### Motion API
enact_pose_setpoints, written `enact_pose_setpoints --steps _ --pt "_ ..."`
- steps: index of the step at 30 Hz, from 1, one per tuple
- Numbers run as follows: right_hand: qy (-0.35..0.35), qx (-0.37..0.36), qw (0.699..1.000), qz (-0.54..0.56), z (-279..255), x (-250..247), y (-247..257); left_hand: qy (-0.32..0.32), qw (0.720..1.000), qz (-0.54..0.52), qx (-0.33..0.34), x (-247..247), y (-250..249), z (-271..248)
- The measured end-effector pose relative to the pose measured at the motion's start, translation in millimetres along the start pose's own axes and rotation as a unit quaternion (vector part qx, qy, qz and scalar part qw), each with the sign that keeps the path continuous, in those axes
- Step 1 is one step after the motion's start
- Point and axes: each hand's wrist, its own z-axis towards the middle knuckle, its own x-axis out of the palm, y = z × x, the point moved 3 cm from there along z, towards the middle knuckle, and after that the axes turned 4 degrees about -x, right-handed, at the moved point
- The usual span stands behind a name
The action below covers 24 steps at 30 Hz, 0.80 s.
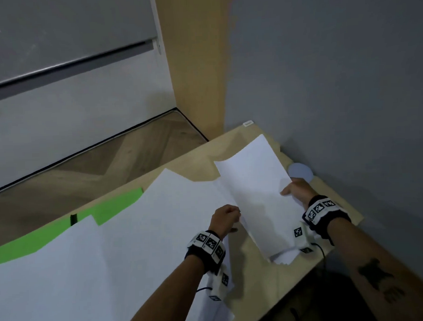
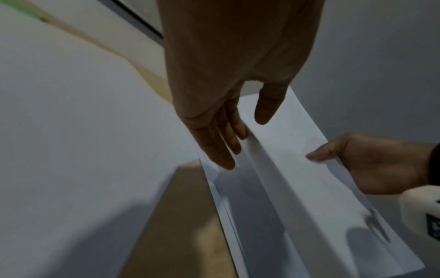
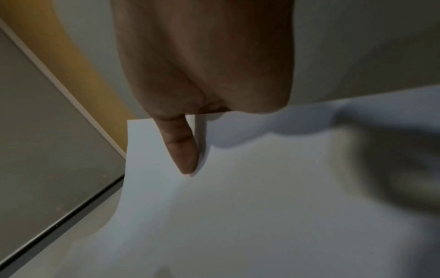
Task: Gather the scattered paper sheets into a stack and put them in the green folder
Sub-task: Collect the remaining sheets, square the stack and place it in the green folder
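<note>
Looking down from the head view, we see the right hand gripping a small bundle of white sheets by its right edge, thumb on top, the bundle lifted at a tilt above the wooden table. The left hand sits at the bundle's left edge, knuckles up; from here we cannot tell how its fingers lie. More loose paper sheets spread across the table to the left, and they overlap the green folder, which lies flat at the table's far-left side with only its upper strip showing. A pale round disc rests near the wall just beyond the right hand.

Over to the left wrist view: the left hand has its fingers straight and relaxed, tips touching the near edge of the held sheets, not curled round anything. The right hand shows here too, thumb pressed on the sheets' top face. The loose sheets fill the left side, bare table between.

Now the right wrist view: the right hand pinches the sheets, thumb lying flat on top near the edge; the other fingers are hidden beneath the paper.
</note>
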Motion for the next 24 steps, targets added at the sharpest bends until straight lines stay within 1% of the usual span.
enact_pose_setpoints --steps 2,3,5,7,9,12,15,16,18,19,20,21,23,24 --pt "0.007 0.014 1.0 -0.019 14 -7 -13 -0.009 0.998 0.015 -0.055 20 15 21" --pt "0.006 0.022 0.999 -0.029 23 -11 -22 -0.019 0.997 0.046 -0.065 27 22 31" --pt "0.011 0.03 0.998 -0.052 33 -17 -35 -0.023 0.992 0.098 -0.074 40 34 46" --pt "0.001 0.024 0.996 -0.089 41 -23 -45 -0.028 0.988 0.124 -0.083 51 40 54" --pt "-0.003 0.007 0.993 -0.117 48 -25 -56 -0.034 0.985 0.148 -0.087 58 41 57" --pt "-0.017 -0.024 0.986 -0.162 55 -24 -64 -0.028 0.972 0.222 -0.072 63 44 68" --pt "-0.024 -0.022 0.982 -0.187 55 -18 -64 -0.036 0.956 0.285 -0.065 59 39 68" --pt "-0.038 -0.025 0.977 -0.208 55 -16 -60 -0.042 0.951 0.299 -0.065 55 39 68" --pt "-0.079 -0.046 0.953 -0.287 48 -10 -47 -0.064 0.95 0.295 -0.08 46 37 66" --pt "-0.094 -0.064 0.94 -0.323 45 -5 -38 -0.086 0.949 0.289 -0.088 39 35 64" --pt "-0.099 -0.081 0.933 -0.337 40 3 -29 -0.109 0.948 0.286 -0.088 31 32 61" --pt "-0.087 -0.1 0.934 -0.333 35 14 -20 -0.121 0.947 0.287 -0.076 22 28 57" --pt "-0.038 -0.129 0.942 -0.308 26 41 -6 -0.116 0.948 0.295 -0.037 3 23 53" --pt "-0.013 -0.138 0.941 -0.308 20 56 2 -0.115 0.948 0.295 -0.015 -8 20 49"
